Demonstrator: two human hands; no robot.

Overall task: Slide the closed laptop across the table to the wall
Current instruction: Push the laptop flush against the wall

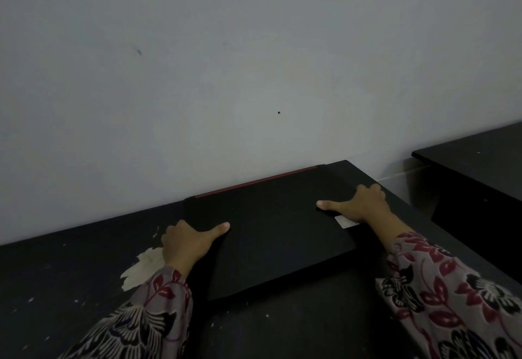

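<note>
A closed black laptop (271, 231) with a red strip along its far edge lies flat on the black table (56, 274). Its far edge meets the pale grey wall (226, 62). My left hand (186, 241) grips the laptop's left side, thumb lying on the lid and fingers curled over the edge. On the right side my right hand (358, 206) holds it the same way, thumb stretched across the lid. A small white sticker (343, 221) shows on the lid near my right wrist.
The tabletop has a patch of peeled, pale surface (144, 268) beside my left hand and small white flecks. A second dark table (480, 166) stands to the right, across a gap. My patterned sleeves (452, 296) cover both forearms.
</note>
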